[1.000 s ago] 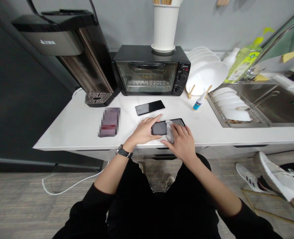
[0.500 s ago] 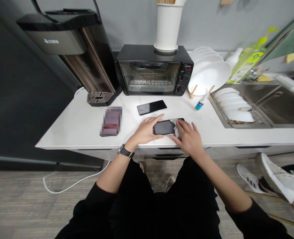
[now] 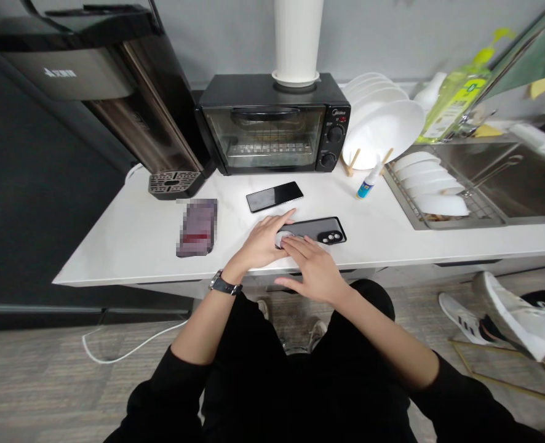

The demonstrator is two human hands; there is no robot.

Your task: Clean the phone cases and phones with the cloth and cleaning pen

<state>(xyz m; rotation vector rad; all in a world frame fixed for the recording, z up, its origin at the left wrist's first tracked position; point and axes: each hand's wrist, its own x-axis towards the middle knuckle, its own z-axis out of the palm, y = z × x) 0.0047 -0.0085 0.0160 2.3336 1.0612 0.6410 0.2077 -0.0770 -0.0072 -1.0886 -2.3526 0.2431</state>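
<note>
A black phone (image 3: 319,229) lies back up near the front edge of the white counter (image 3: 134,246), its camera lenses at the right end. My left hand (image 3: 261,241) is curled around the phone's left end and holds it in place. My right hand (image 3: 310,271) reaches in from the right, its fingertips pressing a small white cloth (image 3: 282,235) onto the left part of the phone. A watch sits on my left wrist.
A second black phone (image 3: 275,197) lies just behind, a blurred flat object (image 3: 196,226) to its left. Behind stand a toaster oven (image 3: 267,126), a water dispenser (image 3: 115,86), a small bottle (image 3: 368,183), racked white plates (image 3: 383,129) and a sink (image 3: 507,178). Another person's shoes (image 3: 507,320) are on the floor at right.
My right hand has slid the cloth from the phone's right end to its left end, uncovering the camera lenses. My left hand stays on the phone's left end.
</note>
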